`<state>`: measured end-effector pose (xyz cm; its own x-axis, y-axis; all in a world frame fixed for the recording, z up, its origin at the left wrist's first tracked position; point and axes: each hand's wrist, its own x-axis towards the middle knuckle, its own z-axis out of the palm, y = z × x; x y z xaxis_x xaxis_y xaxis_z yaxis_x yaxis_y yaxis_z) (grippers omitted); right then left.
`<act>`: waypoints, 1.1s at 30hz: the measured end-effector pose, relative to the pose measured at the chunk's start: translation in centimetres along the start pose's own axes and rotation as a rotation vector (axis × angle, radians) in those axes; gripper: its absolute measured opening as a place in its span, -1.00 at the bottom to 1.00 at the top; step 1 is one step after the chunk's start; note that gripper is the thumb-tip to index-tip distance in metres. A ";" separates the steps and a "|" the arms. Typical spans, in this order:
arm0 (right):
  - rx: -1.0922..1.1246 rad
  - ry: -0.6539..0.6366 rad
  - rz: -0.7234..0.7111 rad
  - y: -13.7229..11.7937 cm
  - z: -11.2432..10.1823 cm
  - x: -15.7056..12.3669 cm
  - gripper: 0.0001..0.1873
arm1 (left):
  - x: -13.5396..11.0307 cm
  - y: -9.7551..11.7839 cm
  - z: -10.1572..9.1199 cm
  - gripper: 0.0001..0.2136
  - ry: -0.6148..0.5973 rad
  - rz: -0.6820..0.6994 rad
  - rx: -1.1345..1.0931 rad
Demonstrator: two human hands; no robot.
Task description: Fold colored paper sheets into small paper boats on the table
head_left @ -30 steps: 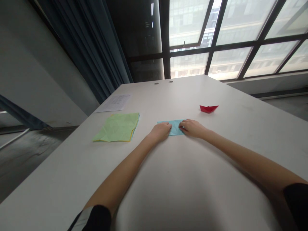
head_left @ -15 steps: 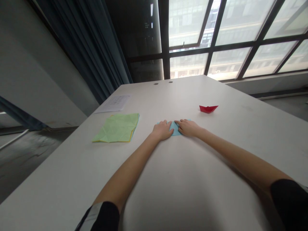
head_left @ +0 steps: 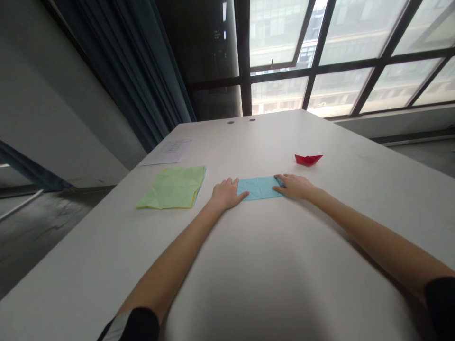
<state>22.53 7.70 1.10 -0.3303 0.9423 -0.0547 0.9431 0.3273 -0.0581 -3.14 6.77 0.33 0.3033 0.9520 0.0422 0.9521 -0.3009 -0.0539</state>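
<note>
A light blue sheet of paper [head_left: 260,188], folded into a long rectangle with crease lines, lies flat on the white table [head_left: 256,255]. At its left end rests my left hand [head_left: 226,193], fingers spread, the thumb on the paper's lower left part. My right hand [head_left: 294,186] lies over the right end with its fingers stretched out and the thumb apart. The paper's middle shows between the hands, while both ends are partly covered.
Left of the hands is a stack of square paper [head_left: 174,188], green on top with yellow and blue edges below. Behind it lies a white printed sheet [head_left: 170,151]. A red paper boat [head_left: 308,160] stands to the right, beyond my right hand.
My hands have moved apart from the paper's middle, the left one leftward and the right one rightward. More of the blue paper now shows between them.
</note>
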 end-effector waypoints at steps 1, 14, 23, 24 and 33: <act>0.003 -0.001 0.005 0.2 0.0 -0.1 -0.37 | -0.2 -0.4 0.0 -0.26 -0.002 -0.002 0.009; 0.055 0.079 -0.376 -0.8 -1.1 -1.1 -0.37 | -0.6 -1.1 -0.1 -0.25 0.019 0.012 0.010; 0.120 0.056 -0.587 -1.5 -1.3 -0.9 -0.64 | -0.6 -1.4 -0.2 -0.24 0.021 0.044 -0.008; 0.120 0.052 -0.606 -1.5 -1.4 -0.9 -0.66 | -0.6 -1.5 -0.1 -0.25 0.025 0.044 -0.013; -0.015 0.191 -0.464 -2.4 -2.3 -1.5 -0.70 | -0.2 -1.5 -0.6 -0.47 0.339 -0.018 -0.203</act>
<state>20.87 5.69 3.60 -0.7036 0.6929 0.1576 0.6994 0.7145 -0.0189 -4.60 7.00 0.99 0.2499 0.8948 0.3699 0.9353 -0.3220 0.1470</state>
